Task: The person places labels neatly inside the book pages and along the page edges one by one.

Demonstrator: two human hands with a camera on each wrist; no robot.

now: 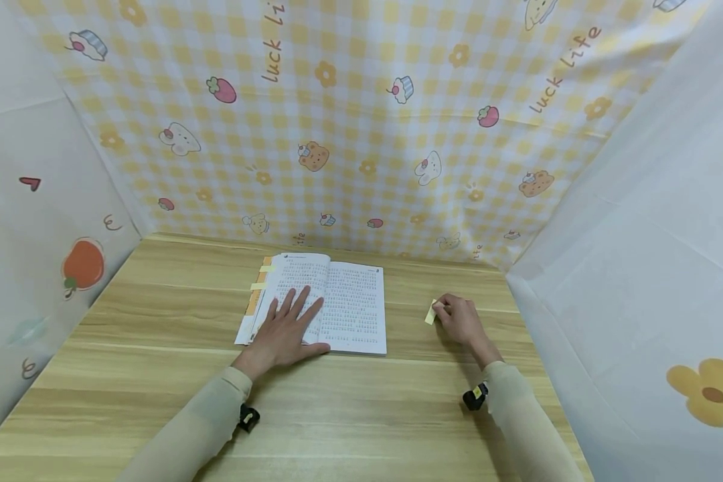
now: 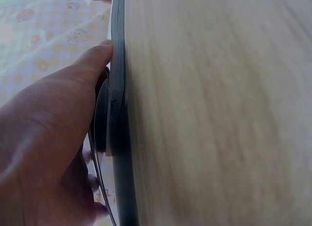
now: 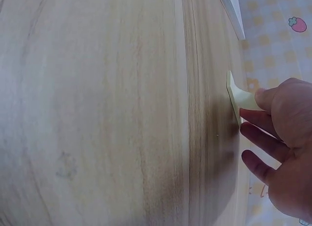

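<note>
Sticky note [image 1: 430, 313], small pale-yellow paper, pinched by right hand [image 1: 460, 320] fingers just above the wood-grain surface [image 1: 156, 348], right of the open book [image 1: 349, 304]; left hand [image 1: 286, 328] flat, fingers spread, pressing left page; yellow tabs [image 1: 259, 286] already at pg edge. Step: note ready; next needs carrying it to the book's page margin, placed accurately.

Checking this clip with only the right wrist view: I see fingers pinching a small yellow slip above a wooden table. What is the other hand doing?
Observer: The left hand lies flat with spread fingers on an open book.
Operator: Any other slips around?
Observer: Yes, yellow tabs stick out from the book's left edge.
Operator: Is the right hand near the book?
Observer: The right hand holds its yellow slip right of the book, apart from it, over the table.
</note>
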